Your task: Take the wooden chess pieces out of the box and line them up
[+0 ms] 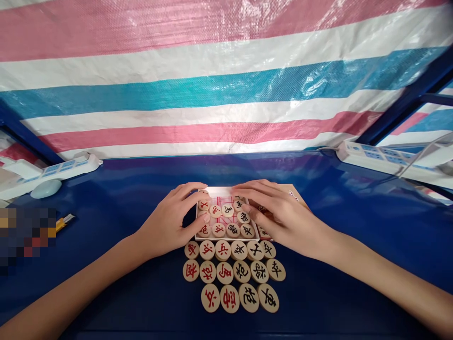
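Observation:
A shallow white box (pixel 226 240) with a red-lined sheet inside holds several round wooden Chinese chess pieces (pixel 227 210), marked in red or black. My left hand (pixel 173 217) curves over the box's left side. Its thumb touches a piece near the left wall, with the fingers apart at the far-left corner. At the right side, my right hand (pixel 279 210) has fingers stretched over the far-right corner and the thumb by a black-marked piece. The hands partly hide the pieces beneath them. Rows of loose chess pieces (pixel 222 249) lie in front of the box.
A tan box or lid (pixel 297 193) sits partly under my right hand, with more pieces. Power strips stand at the left (pixel 90 163) and right (pixel 354 153). A mouse (pixel 46 188) and a yellow cutter (pixel 63 223) lie left on the blue table (pixel 141 302). Striped sheeting (pixel 212 89) hangs behind.

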